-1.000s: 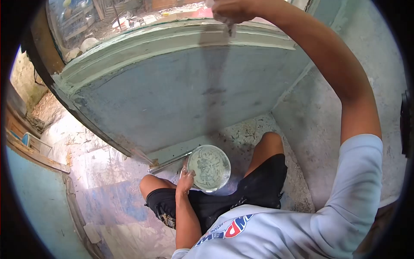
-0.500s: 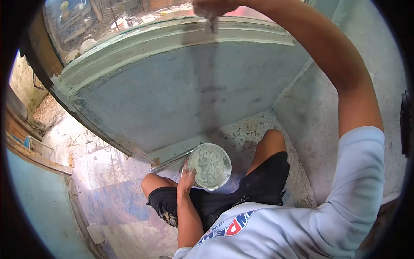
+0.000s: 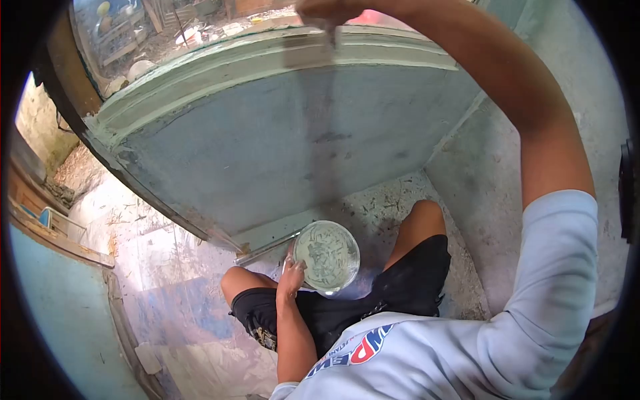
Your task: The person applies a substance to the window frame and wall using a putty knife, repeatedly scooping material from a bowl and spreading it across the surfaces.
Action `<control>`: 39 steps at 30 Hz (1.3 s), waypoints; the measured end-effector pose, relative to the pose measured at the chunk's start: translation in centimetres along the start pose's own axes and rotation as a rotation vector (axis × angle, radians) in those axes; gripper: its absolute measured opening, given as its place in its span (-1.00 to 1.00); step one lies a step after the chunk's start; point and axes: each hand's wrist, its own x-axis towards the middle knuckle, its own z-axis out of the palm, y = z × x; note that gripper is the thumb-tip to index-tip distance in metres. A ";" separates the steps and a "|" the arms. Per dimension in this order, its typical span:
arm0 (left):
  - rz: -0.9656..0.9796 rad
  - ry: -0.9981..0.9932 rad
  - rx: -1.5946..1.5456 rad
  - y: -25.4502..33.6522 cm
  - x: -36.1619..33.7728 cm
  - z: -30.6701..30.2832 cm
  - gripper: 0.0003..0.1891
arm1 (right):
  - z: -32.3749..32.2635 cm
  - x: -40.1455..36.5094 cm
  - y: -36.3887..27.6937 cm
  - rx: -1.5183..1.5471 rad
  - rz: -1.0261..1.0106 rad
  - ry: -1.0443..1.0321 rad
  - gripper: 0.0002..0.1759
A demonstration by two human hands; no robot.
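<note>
**Left hand on bucket, right hand up at window**

Left hand: closed on the left rim of the bucket, fingers over the edge. Right hand: raised at the top of view, in front of the window, just above the sill as seen from here. Fingers curled. Small blurred bit shows below them; can't tell what it is or how firmly it's held. Can't tell either if that hand touches the glass.

Bucket: low, between the person's spread knees, close to the shorts. Round, seen from above. Fill is pale grey-green, marked with darker streaks. Depth not readable.

Wall: grey-blue, below the sill, patchy. Dark shadow runs down it under the right hand. Thin bar lies near the wall's foot, just left of the bucket. Floor stained white and blue at left, littered with dark bits beyond the bucket. Right arm, in a pale shirt, arcs up along the right side.
</note>
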 end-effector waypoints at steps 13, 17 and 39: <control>0.027 -0.020 0.023 1.0 -0.6 0.3 -0.21 | -0.2 0.6 -1.0 0.038 0.033 -0.002 -0.88; 0.056 -0.049 -0.033 0.1 -0.1 0.2 -0.20 | 0.6 -0.3 0.8 0.030 0.017 -0.010 -0.88; 0.061 -0.037 0.077 -2.3 1.8 0.5 -0.17 | -0.3 -0.8 -1.7 0.110 0.132 -0.005 -0.85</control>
